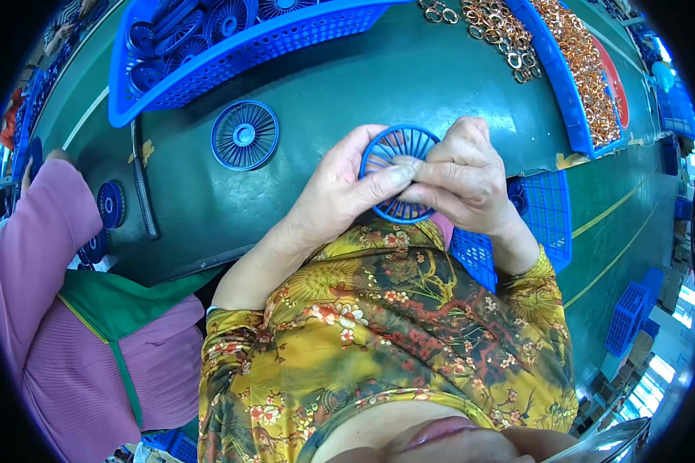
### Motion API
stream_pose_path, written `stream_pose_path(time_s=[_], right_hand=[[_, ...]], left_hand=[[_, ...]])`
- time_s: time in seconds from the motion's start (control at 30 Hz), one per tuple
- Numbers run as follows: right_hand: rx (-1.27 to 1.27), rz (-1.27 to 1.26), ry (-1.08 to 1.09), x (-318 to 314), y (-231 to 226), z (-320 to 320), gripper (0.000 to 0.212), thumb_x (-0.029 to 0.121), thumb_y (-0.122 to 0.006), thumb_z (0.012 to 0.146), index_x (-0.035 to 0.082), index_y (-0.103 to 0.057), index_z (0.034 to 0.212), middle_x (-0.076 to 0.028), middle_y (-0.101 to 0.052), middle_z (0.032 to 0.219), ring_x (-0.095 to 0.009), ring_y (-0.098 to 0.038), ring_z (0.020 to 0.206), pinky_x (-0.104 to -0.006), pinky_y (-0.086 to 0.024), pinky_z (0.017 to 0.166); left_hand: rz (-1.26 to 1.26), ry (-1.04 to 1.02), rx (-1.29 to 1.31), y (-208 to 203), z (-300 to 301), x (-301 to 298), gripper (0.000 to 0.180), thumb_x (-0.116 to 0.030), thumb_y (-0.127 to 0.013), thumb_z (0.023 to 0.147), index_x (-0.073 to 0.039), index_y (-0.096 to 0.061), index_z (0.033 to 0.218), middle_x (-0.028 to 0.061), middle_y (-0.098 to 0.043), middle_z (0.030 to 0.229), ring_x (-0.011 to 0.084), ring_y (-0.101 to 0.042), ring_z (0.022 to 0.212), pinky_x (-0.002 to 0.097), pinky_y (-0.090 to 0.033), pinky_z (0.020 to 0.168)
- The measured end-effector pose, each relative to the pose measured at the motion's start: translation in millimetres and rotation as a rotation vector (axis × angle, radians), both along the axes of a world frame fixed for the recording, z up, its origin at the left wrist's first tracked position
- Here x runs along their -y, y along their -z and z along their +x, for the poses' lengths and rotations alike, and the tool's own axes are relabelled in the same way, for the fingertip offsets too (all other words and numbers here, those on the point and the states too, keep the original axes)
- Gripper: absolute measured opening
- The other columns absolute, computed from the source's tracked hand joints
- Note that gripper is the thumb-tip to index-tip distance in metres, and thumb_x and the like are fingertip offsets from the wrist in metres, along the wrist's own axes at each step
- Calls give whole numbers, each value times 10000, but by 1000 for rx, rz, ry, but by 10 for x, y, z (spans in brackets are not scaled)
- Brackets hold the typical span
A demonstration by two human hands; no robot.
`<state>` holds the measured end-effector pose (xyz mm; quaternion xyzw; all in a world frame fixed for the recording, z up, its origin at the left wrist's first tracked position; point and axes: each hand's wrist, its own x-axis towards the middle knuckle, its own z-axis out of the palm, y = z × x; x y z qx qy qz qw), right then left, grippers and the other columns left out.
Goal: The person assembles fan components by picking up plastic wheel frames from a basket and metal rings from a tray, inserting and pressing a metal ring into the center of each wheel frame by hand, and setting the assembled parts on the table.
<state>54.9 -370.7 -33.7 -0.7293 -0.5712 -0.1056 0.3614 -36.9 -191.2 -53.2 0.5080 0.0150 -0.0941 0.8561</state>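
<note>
A blue round grille [398, 142] with thin radial spokes is held up in front of my chest, above the near edge of the green table. My left hand [351, 181] grips its left side, the thumb lying across toward the hub. Closed in a pinch, my right hand [465, 179] meets the left thumb over the middle of the grille. Whatever sits between those right fingertips is hidden. Another blue grille [244, 136] lies flat on the table to the left of my hands.
A blue basket [232, 60] of similar parts stands at the far left. Loose metal rings [502, 35] lie beside a blue tray [554, 73] full of them. A black-handled tool [144, 193] rests near a co-worker's pink sleeve [58, 208]. Right of me is another blue basket [554, 212].
</note>
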Motion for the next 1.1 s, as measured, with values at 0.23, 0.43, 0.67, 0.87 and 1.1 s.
stream_pose_path(time_s=[0.23, 0.43, 0.67, 0.87, 1.1], right_hand=[[-116, 152, 142, -65, 229, 25, 290, 233, -809, 661, 144, -739, 927, -23, -599, 931, -203, -518, 816, -325, -415, 719], [-672, 383, 165, -103, 396, 14, 602, 182, -773, 760, 35, -519, 1286, -128, -499, 1212, -211, -497, 1128, -332, -458, 897], [-1398, 314, 42, -170, 386, 16, 324, 166, -722, 845, 6, -544, 1063, -47, -620, 992, -94, -585, 895, -261, -496, 804], [-1421, 362, 37, -225, 410, 25, 252, 145, -748, 818, 34, -565, 951, -23, -634, 899, -69, -589, 819, -239, -504, 740], [-847, 12, 78, -213, 367, 408, 481, 196, -683, 871, 29, -486, 1277, -63, -582, 1077, -114, -575, 883, -252, -483, 782]], left_hand=[[126, -154, 120, 99, 86, 62, 417, -178, -649, 906, 12, -460, 1225, 82, -609, 1071, 114, -601, 951, 268, -499, 848], [413, -369, 236, 192, 68, 90, 400, -162, -656, 889, 1, -471, 1204, 94, -650, 1018, 131, -627, 922, 289, -510, 813], [571, -391, 296, 217, 81, 116, 391, -150, -644, 896, -6, -468, 1214, 97, -658, 1005, 135, -637, 894, 286, -515, 793], [405, -400, 250, 362, 113, 122, 403, -144, -641, 898, -5, -460, 1231, 85, -634, 1034, 128, -609, 929, 284, -501, 820], [1104, -528, 484, 181, 117, -47, 379, -62, -612, 872, -90, -525, 1239, 155, -633, 1091, 292, -639, 970, 354, -517, 823]])
